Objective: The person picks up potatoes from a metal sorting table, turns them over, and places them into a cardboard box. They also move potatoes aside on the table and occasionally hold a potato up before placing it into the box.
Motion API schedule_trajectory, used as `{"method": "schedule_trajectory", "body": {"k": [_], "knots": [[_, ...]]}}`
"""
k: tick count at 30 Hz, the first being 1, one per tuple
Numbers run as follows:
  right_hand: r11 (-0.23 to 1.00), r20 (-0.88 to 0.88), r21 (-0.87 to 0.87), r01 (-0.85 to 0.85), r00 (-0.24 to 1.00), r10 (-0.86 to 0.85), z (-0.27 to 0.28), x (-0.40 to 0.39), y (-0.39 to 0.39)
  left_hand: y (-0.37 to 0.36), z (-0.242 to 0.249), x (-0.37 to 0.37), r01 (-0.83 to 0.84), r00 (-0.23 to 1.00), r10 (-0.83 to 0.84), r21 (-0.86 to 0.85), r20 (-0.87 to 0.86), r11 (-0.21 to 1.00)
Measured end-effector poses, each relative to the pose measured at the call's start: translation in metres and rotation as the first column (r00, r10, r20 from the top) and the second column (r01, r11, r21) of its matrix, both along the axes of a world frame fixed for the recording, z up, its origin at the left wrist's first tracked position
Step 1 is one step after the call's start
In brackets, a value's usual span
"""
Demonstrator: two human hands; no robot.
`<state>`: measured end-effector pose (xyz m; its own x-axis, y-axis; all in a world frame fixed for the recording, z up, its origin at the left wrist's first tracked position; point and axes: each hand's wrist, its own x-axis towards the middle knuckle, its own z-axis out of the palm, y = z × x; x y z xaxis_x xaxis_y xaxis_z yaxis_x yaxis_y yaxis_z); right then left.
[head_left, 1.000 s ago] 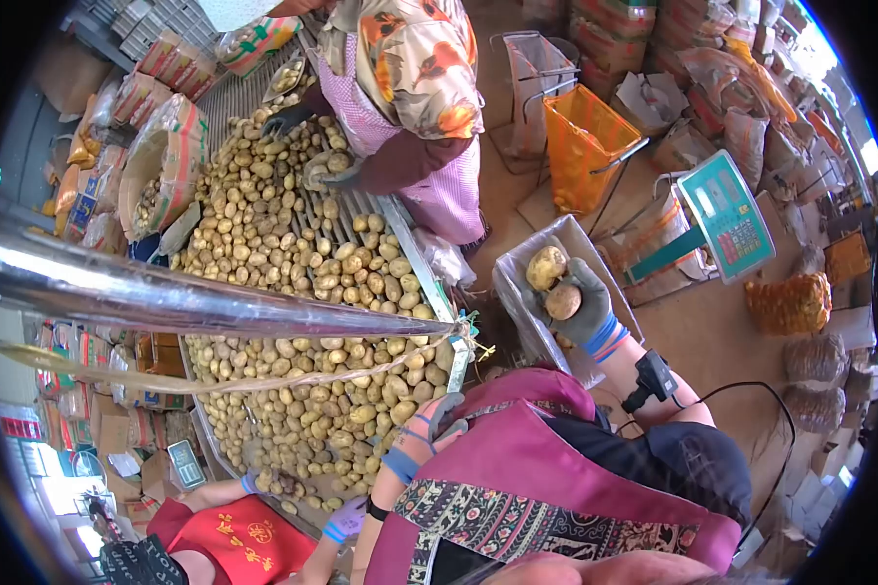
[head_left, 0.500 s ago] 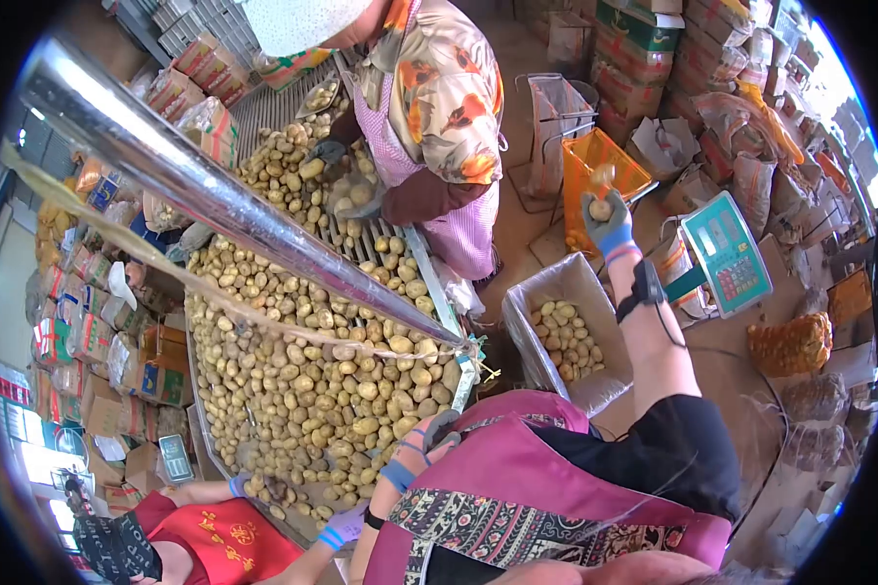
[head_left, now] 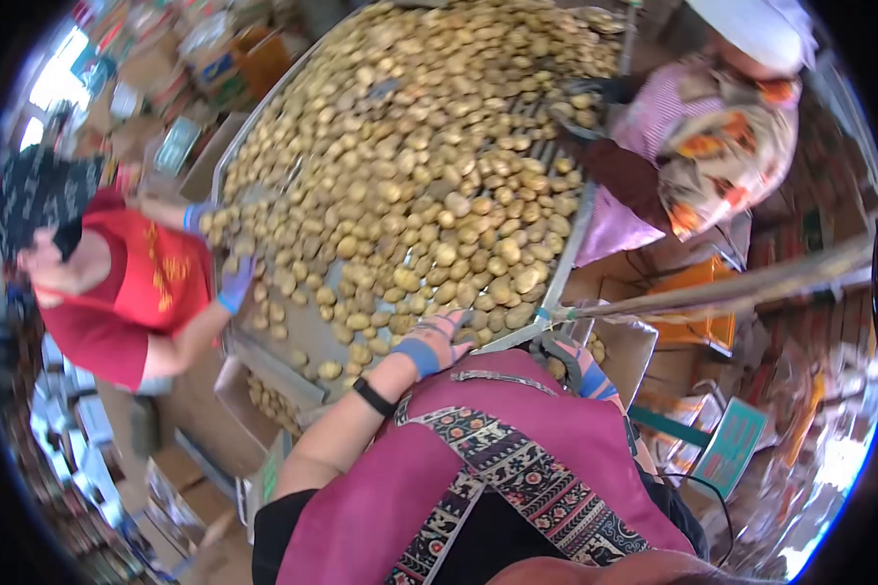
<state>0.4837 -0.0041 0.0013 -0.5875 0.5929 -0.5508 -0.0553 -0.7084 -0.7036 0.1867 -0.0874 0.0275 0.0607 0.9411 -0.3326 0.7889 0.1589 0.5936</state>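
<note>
Potatoes cover a large metal sorting table. My left hand, in a glove with a blue cuff, is at the table's near edge beside the potatoes. Its fingers and thumb are spread apart and I see nothing held in them. Close to the table's corner and my apron, my right hand has its grey-coated fingers curled around a potato. The apron hides part of that hand and wrist.
At the left, a person in a red apron has both gloved hands at the potatoes. Another person in a floral sleeve works at the right. A lined box, an orange crate, a green scale and a pole stand at the right.
My view has swung left toward the table. My right hand has come back from beside the orange crate to the table's corner. My left hand has moved to the potatoes and its fingers are spread.
</note>
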Motion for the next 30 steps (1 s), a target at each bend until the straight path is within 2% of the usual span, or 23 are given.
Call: {"method": "schedule_trajectory", "body": {"k": [1, 3, 4, 5, 7, 8, 9, 10, 11, 12, 13, 14, 15, 17, 18, 19, 21, 23, 25, 27, 28, 29, 30], "knots": [[0.999, 0.017, -0.014, -0.04, 0.999, 0.04, 0.005, -0.014, 0.006, -0.001, -0.004, 0.005, -0.04, 0.999, 0.04, -0.014, 0.017, 0.999], [0.963, 0.109, 0.215, -0.164, 0.984, 0.143, 0.013, -0.042, 0.027, -0.003, -0.023, 0.009, 0.078, 0.996, -0.075, 0.042, -0.057, 0.996], [0.885, 0.244, 0.367, -0.287, 0.948, 0.207, 0.0, -0.053, 0.039, -0.004, -0.034, 0.003, 0.05, 0.991, -0.033, 0.127, -0.133, 0.991], [0.883, 0.261, 0.349, -0.315, 0.937, 0.231, -0.013, -0.064, 0.045, -0.009, -0.044, -0.007, 0.025, 0.994, -0.012, 0.114, -0.112, 0.993], [0.628, 0.348, 0.687, -0.365, 0.924, 0.157, -0.03, -0.087, 0.051, -0.013, -0.033, -0.039, -0.013, 0.91, 0.061, 0.118, -0.41, 0.993], [0.631, 0.363, 0.672, -0.388, 0.915, 0.177, -0.025, -0.097, 0.052, -0.019, -0.039, -0.059, -0.087, 0.883, 0.151, 0.161, -0.444, 0.983], [0.449, 0.463, 0.759, -0.471, 0.876, 0.137, -0.017, -0.104, 0.052, -0.027, -0.049, -0.079, -0.153, 0.846, 0.236, 0.207, -0.478, 0.966], [0.244, 0.543, 0.803, -0.543, 0.836, 0.074, -0.013, -0.109, 0.053, -0.034, -0.061, -0.096, -0.283, 0.843, 0.346, 0.209, -0.412, 0.936], [0.244, 0.551, 0.797, -0.552, 0.831, 0.082, -0.014, -0.109, 0.053, -0.038, -0.07, -0.109, -0.407, 0.82, 0.455, 0.205, -0.348, 0.89], [0.114, 0.653, 0.753, -0.649, 0.758, 0.004, -0.017, -0.106, 0.053, -0.04, -0.068, -0.119, -0.416, 0.819, 0.459, 0.197, -0.343, 0.888], [-0.011, 0.729, 0.68, -0.733, 0.679, -0.088, -0.02, -0.104, 0.054, -0.041, -0.061, -0.129, -0.547, 0.754, 0.588, 0.218, -0.291, 0.809], [0.023, 0.815, 0.577, -0.817, 0.573, -0.083, -0.026, -0.101, 0.053, -0.042, -0.053, -0.136, -0.664, 0.67, 0.703, 0.23, -0.239, 0.712], [0.024, 0.818, 0.573, -0.819, 0.571, -0.073, -0.023, -0.109, 0.05, -0.04, -0.046, -0.139, -0.668, 0.668, 0.704, 0.222, -0.243, 0.711], [-0.128, 0.974, 0.186, -0.974, 0.2, -0.104, -0.008, -0.13, 0.036, -0.032, -0.028, -0.136, -0.614, 0.713, 0.675, 0.297, -0.189, 0.731], [-0.182, 0.937, 0.32, -0.93, 0.339, -0.083, -0.007, -0.138, 0.038, -0.025, -0.016, -0.128, -0.599, 0.746, 0.649, 0.274, -0.15, 0.752], [-0.157, 0.956, 0.278, -0.948, 0.289, -0.048, -0.008, -0.155, 0.036, -0.018, -0.015, -0.121, -0.601, 0.748, 0.646, 0.258, -0.152, 0.756], [-0.288, 0.97, 0.226, -0.931, 0.242, -0.022, 0.004, -0.187, 0.036, -0.006, -0.016, -0.111, -0.46, 0.876, 0.473, 0.134, -0.093, 0.878], [-0.288, 0.969, 0.245, -0.926, 0.241, 0.049, -0.005, -0.214, 0.026, 0.0, -0.028, -0.11, -0.412, 0.9, 0.428, 0.16, -0.08, 0.897], [-0.324, 0.973, 0.229, -0.918, 0.22, 0.064, -0.007, -0.231, 0.026, 0.01, -0.024, -0.115, -0.471, 0.866, 0.483, 0.116, -0.131, 0.875], [-0.085, 0.827, 0.538, -0.838, 0.506, 0.245, -0.016, -0.235, 0.026, 0.011, -0.018, -0.128, -0.496, 0.847, 0.505, 0.096, -0.164, 0.863], [0.04, 0.733, 0.627, -0.778, 0.607, 0.306, -0.011, -0.226, 0.029, 0.011, -0.014, -0.133, -0.541, 0.818, 0.553, 0.116, -0.155, 0.833], [0.051, 0.731, 0.626, -0.778, 0.609, 0.306, -0.005, -0.216, 0.035, 0.012, -0.008, -0.14, -0.588, 0.784, 0.604, 0.141, -0.145, 0.797], [0.006, 0.74, 0.645, -0.764, 0.627, 0.244, -0.001, -0.202, 0.043, 0.022, 0.026, -0.154, -0.643, 0.762, 0.591, -0.2, -0.264, 0.739]]}}
